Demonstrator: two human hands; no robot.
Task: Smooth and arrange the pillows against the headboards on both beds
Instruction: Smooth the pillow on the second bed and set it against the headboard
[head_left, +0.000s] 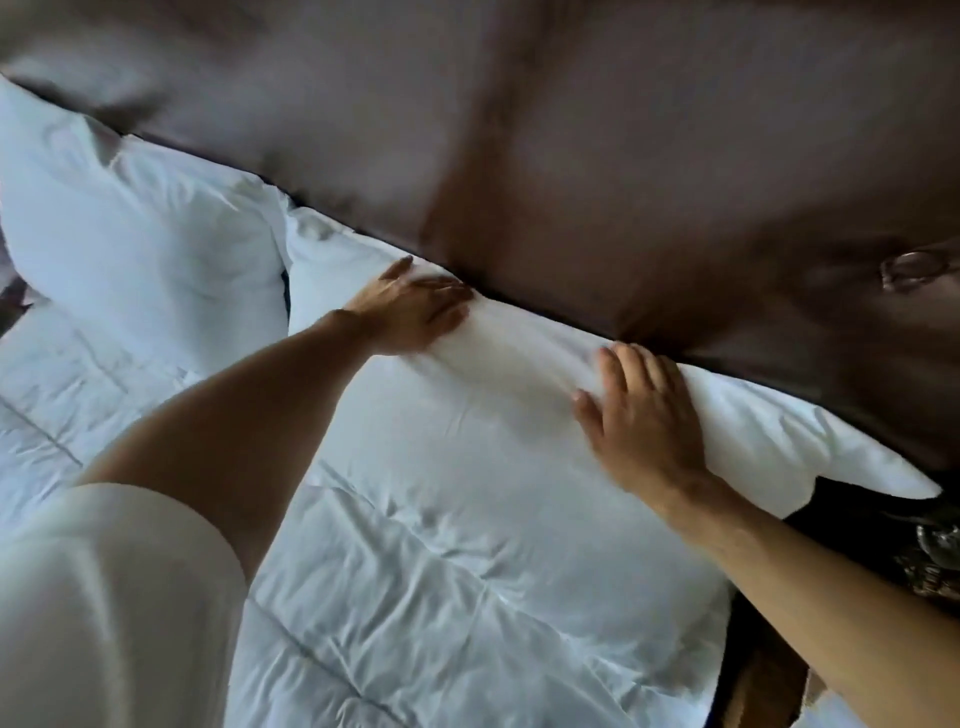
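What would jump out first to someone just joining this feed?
Both hands press flat on a white pillow lying along the brown padded headboard: the left hand near its top edge, the right hand further right. A second pillow stands propped at upper left, on the wrinkled white duvet.

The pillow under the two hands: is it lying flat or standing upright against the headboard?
Lying flat. The pillow lies on the duvet, its far edge meeting the headboard.
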